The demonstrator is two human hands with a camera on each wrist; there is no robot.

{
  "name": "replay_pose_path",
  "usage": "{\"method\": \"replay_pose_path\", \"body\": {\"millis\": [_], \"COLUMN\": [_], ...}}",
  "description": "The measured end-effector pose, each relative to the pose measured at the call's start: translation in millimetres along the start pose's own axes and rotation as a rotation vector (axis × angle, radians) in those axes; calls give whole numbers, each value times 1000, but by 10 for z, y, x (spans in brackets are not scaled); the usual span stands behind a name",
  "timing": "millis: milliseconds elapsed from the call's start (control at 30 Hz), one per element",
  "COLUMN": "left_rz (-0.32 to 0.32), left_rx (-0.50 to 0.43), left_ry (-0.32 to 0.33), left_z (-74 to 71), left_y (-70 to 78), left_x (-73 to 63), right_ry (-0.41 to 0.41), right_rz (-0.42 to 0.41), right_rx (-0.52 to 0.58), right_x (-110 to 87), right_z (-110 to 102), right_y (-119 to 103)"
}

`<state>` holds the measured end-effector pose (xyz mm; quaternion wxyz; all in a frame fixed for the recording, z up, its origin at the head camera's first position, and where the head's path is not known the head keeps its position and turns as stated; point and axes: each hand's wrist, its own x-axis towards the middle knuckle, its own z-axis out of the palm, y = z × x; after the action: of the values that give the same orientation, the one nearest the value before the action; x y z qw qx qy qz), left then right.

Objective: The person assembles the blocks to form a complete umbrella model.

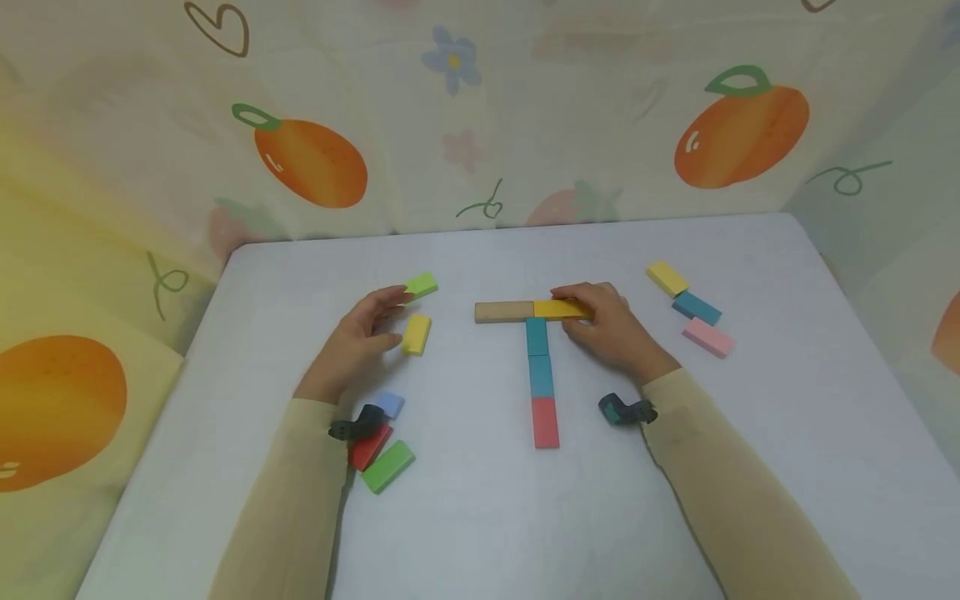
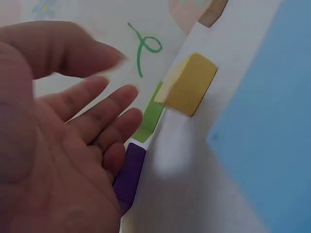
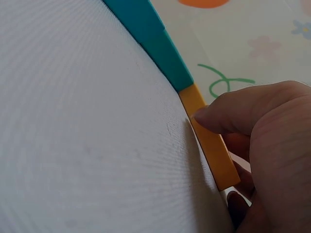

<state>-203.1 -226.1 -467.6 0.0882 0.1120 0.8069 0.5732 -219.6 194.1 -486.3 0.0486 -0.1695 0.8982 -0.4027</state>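
Observation:
My right hand (image 1: pixel 611 325) pinches an orange-yellow wooden block (image 1: pixel 551 309) between thumb and fingers, as the right wrist view also shows. This block lies end to end with a plain wood block (image 1: pixel 503 312), forming a crossbar. Below their joint runs a stem: a teal block (image 1: pixel 537 336), a blue-teal block (image 1: pixel 541 376) and a red block (image 1: pixel 545 422). On the left, my left hand (image 1: pixel 351 343) holds nothing, fingers relaxed and apart. Near its fingertips are a yellow block (image 1: pixel 417 335) and a light green block (image 1: pixel 423 284). A purple block (image 2: pixel 130 172) shows beside its fingers in the left wrist view.
By the left wrist lie a light blue block (image 1: pixel 390 405), a dark red block (image 1: pixel 371 447) and a green block (image 1: pixel 388 467). At the right are a yellow block (image 1: pixel 667 279), a blue block (image 1: pixel 697 307) and a pink block (image 1: pixel 708 337). Patterned cloth (image 1: pixel 525 108) hangs behind the white table (image 1: pixel 465 517).

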Motion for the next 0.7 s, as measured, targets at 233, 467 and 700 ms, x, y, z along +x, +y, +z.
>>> {"method": "replay_pose_path", "body": {"millis": [233, 467, 700], "left_rz": [-74, -24, 14], "left_rx": [230, 303, 303], "left_ry": [-77, -63, -12], "left_z": [5, 61, 112], "left_y": [-16, -2, 55], "left_x": [18, 60, 55], "right_ry": [-3, -2, 0], "right_rz": [-11, 1, 14], "right_rx": [-11, 0, 4], "right_x": [4, 13, 10], "right_z": [-11, -10, 5], "right_y": [1, 14, 30]}}
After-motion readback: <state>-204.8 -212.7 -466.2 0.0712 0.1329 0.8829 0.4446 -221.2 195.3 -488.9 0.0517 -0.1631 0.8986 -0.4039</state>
